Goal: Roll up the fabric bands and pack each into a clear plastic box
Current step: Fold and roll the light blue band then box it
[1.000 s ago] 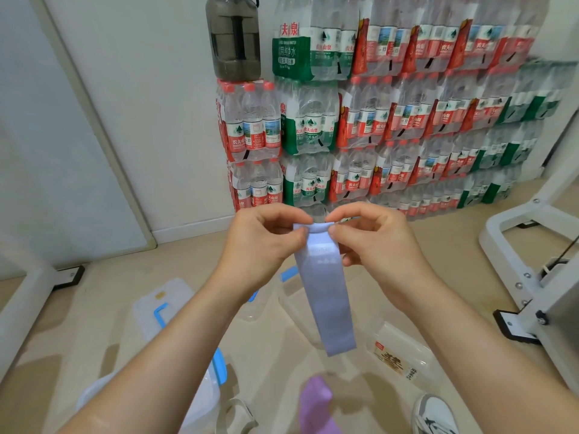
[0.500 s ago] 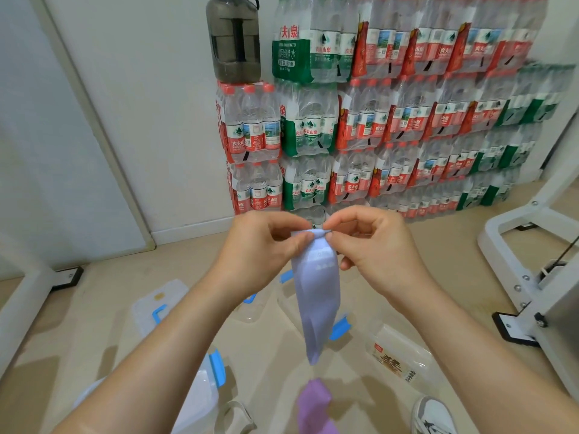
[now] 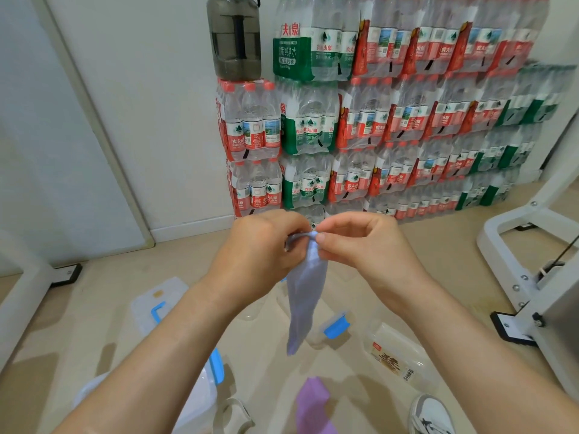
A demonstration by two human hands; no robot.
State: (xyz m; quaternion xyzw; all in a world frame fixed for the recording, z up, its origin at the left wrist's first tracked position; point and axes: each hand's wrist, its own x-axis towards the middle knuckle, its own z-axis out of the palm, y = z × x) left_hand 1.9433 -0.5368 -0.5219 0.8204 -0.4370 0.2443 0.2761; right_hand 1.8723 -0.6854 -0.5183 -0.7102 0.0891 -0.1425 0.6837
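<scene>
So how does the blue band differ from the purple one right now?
The blue band is held up off the floor, its top end pinched between the left hand and right hand; the purple band lies untouched on the floor. Blue hangs down long; purple sits crumpled. Blue's top looks rolled; purple shows no roll. Both are fabric bands not yet boxed.

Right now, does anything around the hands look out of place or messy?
Somewhat. The pale blue fabric band hangs twisted and bunched from both hands rather than flat. On the floor, a clear plastic box with blue clips lies tipped, and a purple fabric band sits crumpled and unrolled near the bottom edge.
</scene>
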